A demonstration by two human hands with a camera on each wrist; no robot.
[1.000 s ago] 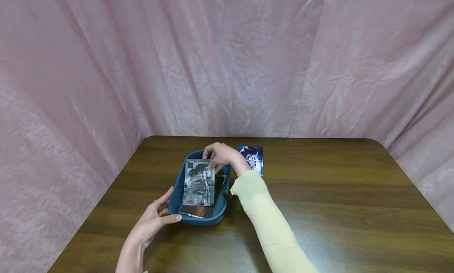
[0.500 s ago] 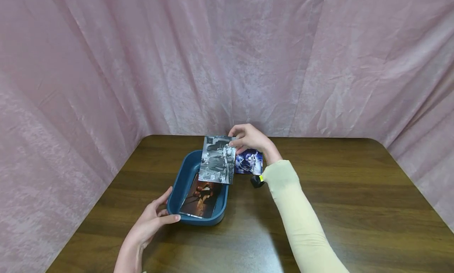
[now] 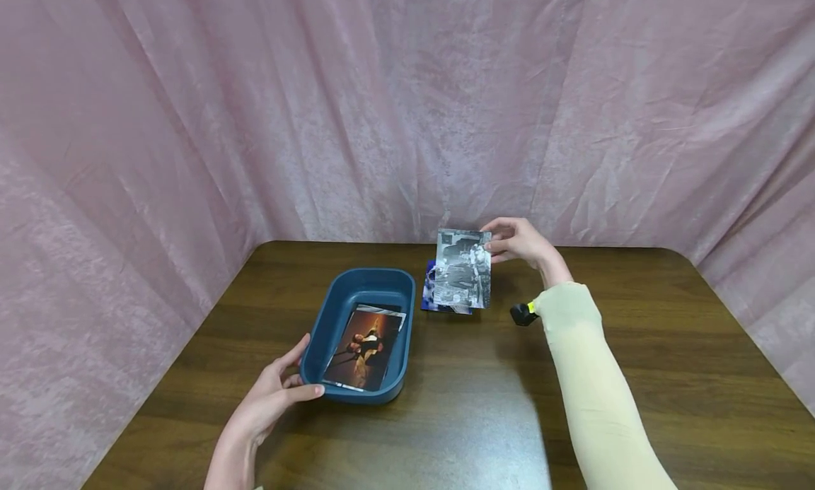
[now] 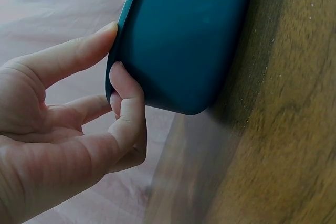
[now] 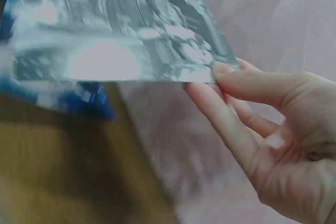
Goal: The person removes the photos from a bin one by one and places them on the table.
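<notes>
My right hand (image 3: 503,241) pinches a black-and-white photo (image 3: 463,267) by its upper right corner and holds it in the air above a blue photo (image 3: 430,292) that lies on the table. In the right wrist view the thumb and fingers (image 5: 231,85) clamp the edge of the black-and-white photo (image 5: 115,40), with the blue photo (image 5: 79,100) below it. My left hand (image 3: 283,391) touches the near left corner of a blue tray (image 3: 318,334). Its fingertips (image 4: 118,74) lie against the wall of the tray (image 4: 189,40). An orange-brown photo (image 3: 364,348) tops a small pile in the tray.
The dark wooden table (image 3: 637,348) is bounded by a pink curtain (image 3: 407,108) at the back and both sides. A small black and yellow device (image 3: 523,313) hangs at my right wrist.
My right hand has lifted the black-and-white photo out of the tray and carried it right, over the blue photo. The orange-brown photo now shows in the tray. The left hand has stayed put.
</notes>
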